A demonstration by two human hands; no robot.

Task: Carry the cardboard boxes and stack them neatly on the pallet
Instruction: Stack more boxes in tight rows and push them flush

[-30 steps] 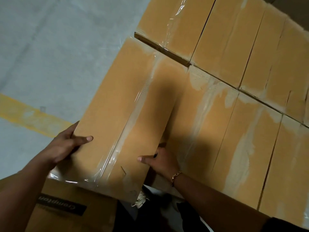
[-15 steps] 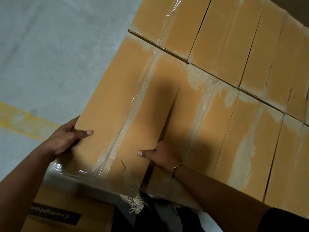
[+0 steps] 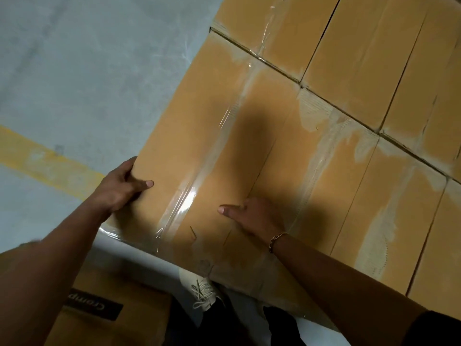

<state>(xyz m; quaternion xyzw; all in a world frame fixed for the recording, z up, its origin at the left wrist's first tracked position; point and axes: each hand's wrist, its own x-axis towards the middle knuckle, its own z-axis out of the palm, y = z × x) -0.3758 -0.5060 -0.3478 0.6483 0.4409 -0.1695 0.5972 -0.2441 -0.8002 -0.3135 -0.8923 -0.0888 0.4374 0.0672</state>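
Note:
A long brown cardboard box [image 3: 199, 136], sealed with clear tape down its middle, lies at the left end of a layer of like boxes [image 3: 374, 171]. My left hand [image 3: 119, 188] grips its near left edge, thumb on top and fingers round the side. My right hand [image 3: 254, 216] holds its near right side, thumb on top and fingers down in the gap beside the neighbouring box. The box's far end butts against a further row of boxes [image 3: 311, 33]. The pallet is hidden beneath the boxes.
Grey concrete floor [image 3: 87, 71] with a yellow painted line [image 3: 50, 163] lies to the left. Another cardboard box with a black label [image 3: 99, 308] sits low at the bottom left. My shoe [image 3: 202, 288] shows below the box's near edge.
The held box has slid forward and settled in against the far row and its right neighbour. Both hands kept their hold.

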